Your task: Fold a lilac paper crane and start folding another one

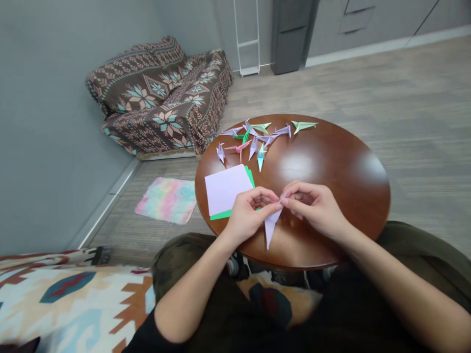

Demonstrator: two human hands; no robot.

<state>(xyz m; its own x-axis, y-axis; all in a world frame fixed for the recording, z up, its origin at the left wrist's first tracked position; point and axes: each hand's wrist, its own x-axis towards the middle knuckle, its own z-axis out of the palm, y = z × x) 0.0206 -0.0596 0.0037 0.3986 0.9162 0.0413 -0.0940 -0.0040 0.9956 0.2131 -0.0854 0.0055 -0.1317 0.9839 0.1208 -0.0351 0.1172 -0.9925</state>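
The folded paper (271, 226) in my fingers is lilac, like the square sheet (228, 190) on a bright green sheet (221, 215), the sofa throw (158, 98) is brown with teal and peach snowflakes, and the floor cloth (166, 200) is pastel tie-dye.

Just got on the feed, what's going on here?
A seated person is working a folded lilac paper piece with both bare hands, pinching it between the left hand and right hand above a round polished wooden table. Beside the left hand, a square lilac paper sheet lies on a green paper sheet. Farther across the table lie folded origami birds in lilac, green, pink and pale blue.
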